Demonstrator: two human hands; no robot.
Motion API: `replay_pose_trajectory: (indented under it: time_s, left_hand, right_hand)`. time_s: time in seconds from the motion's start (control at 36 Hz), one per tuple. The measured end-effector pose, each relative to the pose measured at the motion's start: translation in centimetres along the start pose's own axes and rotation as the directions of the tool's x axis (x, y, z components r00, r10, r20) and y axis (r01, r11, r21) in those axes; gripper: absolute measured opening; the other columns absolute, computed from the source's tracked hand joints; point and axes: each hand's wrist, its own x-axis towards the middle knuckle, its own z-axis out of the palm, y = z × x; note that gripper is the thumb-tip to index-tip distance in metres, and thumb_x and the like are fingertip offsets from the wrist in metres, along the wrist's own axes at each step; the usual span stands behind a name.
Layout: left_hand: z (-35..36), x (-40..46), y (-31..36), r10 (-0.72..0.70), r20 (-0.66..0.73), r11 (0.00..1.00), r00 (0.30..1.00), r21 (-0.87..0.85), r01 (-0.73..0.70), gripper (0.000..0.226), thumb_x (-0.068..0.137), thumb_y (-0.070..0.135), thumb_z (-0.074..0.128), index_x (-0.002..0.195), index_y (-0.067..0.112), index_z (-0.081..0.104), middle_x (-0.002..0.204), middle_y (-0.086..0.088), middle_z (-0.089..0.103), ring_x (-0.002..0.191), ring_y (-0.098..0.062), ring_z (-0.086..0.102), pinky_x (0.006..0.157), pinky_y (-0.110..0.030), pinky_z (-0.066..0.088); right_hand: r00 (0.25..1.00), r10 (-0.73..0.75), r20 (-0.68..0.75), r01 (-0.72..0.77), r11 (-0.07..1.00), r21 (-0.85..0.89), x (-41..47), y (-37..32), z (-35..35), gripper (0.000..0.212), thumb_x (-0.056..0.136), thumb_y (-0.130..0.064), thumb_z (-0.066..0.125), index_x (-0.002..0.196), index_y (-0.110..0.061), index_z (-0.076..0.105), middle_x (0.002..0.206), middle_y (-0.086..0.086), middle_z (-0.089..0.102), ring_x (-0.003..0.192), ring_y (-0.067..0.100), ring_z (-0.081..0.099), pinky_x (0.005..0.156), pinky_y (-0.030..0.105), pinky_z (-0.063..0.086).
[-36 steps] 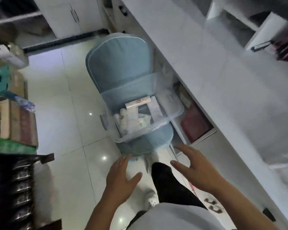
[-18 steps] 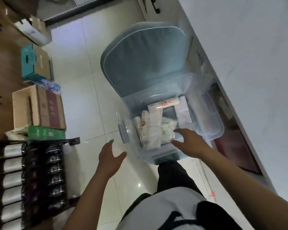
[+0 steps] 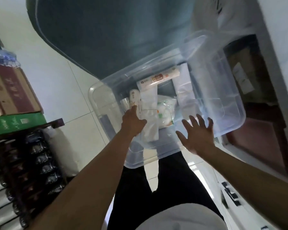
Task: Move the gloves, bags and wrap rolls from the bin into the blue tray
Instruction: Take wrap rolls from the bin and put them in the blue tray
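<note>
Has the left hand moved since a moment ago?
Yes. The left hand was out over the floor beside the clear bin; it has gone forward over the rim and now lies on the packets inside.

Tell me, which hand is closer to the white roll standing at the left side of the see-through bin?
Left. The left hand is inside the clear bin, touching the white roll. The right hand hovers spread open over the bin's near right side, apart from the roll.

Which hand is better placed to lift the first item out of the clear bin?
Left. The left hand already reaches into the clear bin, touching the packets. The right hand hovers open over bare bin space.
</note>
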Motion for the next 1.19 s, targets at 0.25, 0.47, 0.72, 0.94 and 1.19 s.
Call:
replay_pose_trajectory:
  time_s: [0.25, 0.47, 0.72, 0.94, 1.19]
  left_hand:
    - [3.0, 6.8, -0.1, -0.119, -0.112, 0.993, 0.986, -0.005, 0.12, 0.095, 0.088, 0.028, 0.07, 0.158, 0.021, 0.006, 0.153, -0.017, 0.033, 0.135, -0.04, 0.041, 0.108, -0.053, 0.041]
    - [2.5, 7.7, -0.5, -0.121, -0.146, 0.991, 0.982, 0.041, 0.129, 0.086, 0.095, 0.032, 0.065, 0.158, 0.018, 0.008, 0.15, -0.017, 0.038, 0.131, -0.037, 0.048, 0.102, -0.048, 0.046]
    - [-1.1, 2.2, -0.2, -0.172, -0.058, 0.881, 0.983, -0.456, 0.127, 0.073, 0.083, 0.006, 0.072, 0.144, 0.017, 0.033, 0.135, -0.012, 0.056, 0.119, -0.034, 0.058, 0.097, -0.052, 0.053]
    - [-1.5, -4.5, -0.6, -0.175, -0.056, 0.633, 0.983, -0.771, 0.069, 0.065, 0.086, 0.005, 0.072, 0.14, 0.028, 0.044, 0.113, 0.006, 0.062, 0.109, -0.021, 0.062, 0.096, -0.054, 0.053]
    - [-0.6, -7.4, -1.5, -0.204, -0.102, 0.523, 0.974, -0.852, 0.02, 0.072, 0.087, 0.006, 0.073, 0.139, 0.043, 0.04, 0.113, 0.019, 0.058, 0.1, -0.004, 0.062, 0.088, -0.044, 0.057]
  right_hand:
    - [0.984, 0.016, -0.175, -0.015, 1.0, 0.009, 0.4, -0.3, 1.1, 0.059, 0.089, -0.061, 0.026, 0.122, -0.029, 0.064, 0.14, -0.001, 0.057, 0.139, 0.026, 0.04, 0.113, 0.053, 0.021]
    - [0.971, 0.012, -0.237, -0.005, 1.0, 0.028, 0.6, -0.1, 1.8, 0.054, 0.088, -0.059, 0.03, 0.114, -0.028, 0.066, 0.132, 0.0, 0.063, 0.133, 0.027, 0.048, 0.11, 0.053, 0.029]
    - [0.993, 0.097, 0.074, -0.097, 0.995, 0.001, 1.1, -0.5, 0.1, 0.064, 0.089, -0.068, 0.026, 0.141, -0.034, 0.039, 0.154, -0.002, 0.037, 0.145, 0.024, 0.026, 0.114, 0.053, 0.019]
    - [0.94, 0.253, 0.228, -0.34, 0.699, 0.629, 7.1, -1.2, -4.2, 0.068, 0.083, -0.06, 0.061, 0.139, -0.024, 0.048, 0.144, 0.008, 0.052, 0.125, 0.031, 0.052, 0.1, 0.042, 0.046]
    - [0.826, 0.046, 0.562, -0.477, -0.475, 0.74, 19.0, -3.9, -7.4, 0.053, 0.089, -0.031, 0.069, 0.13, -0.008, 0.046, 0.134, 0.011, 0.048, 0.129, 0.03, 0.049, 0.091, 0.045, 0.052]
